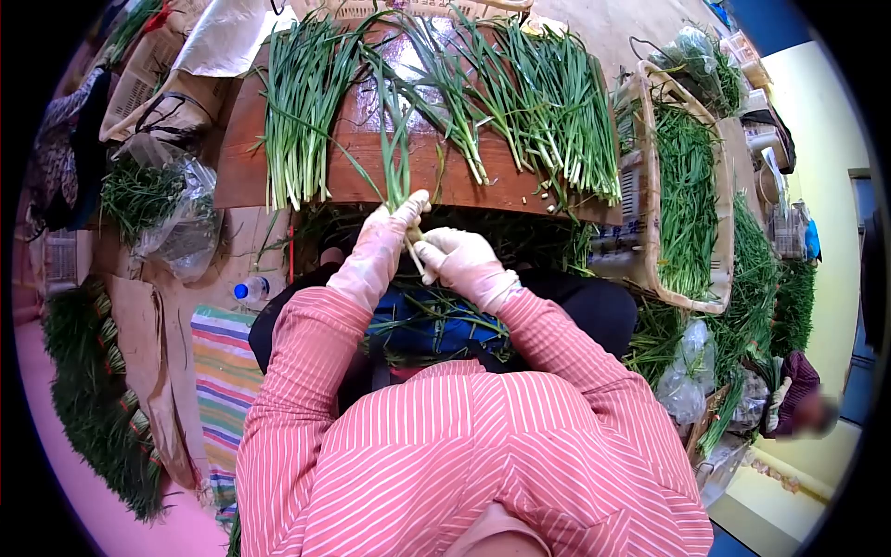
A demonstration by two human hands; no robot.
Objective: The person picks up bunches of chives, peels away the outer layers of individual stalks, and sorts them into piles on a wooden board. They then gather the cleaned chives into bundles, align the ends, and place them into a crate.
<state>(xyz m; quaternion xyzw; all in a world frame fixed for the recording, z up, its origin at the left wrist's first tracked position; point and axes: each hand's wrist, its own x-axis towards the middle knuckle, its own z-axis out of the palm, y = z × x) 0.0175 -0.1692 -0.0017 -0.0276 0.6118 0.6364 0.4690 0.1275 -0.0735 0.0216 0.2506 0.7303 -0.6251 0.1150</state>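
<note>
My left hand, in a pale glove, is closed around a few green stalks just off the table's near edge. Their leaves reach up over the brown table, and their pale ends point down between my hands. My right hand, gloved too, pinches at those lower ends, close beside the left. On the table lie a bundle of green stalks at the left, a thinner group in the middle and a wide pile at the right.
A long basket of greens stands right of the table. A plastic bag of greens and a blue-capped bottle are at the left, above a striped cloth. Tied bundles lie far left. Another person's sleeve shows far right.
</note>
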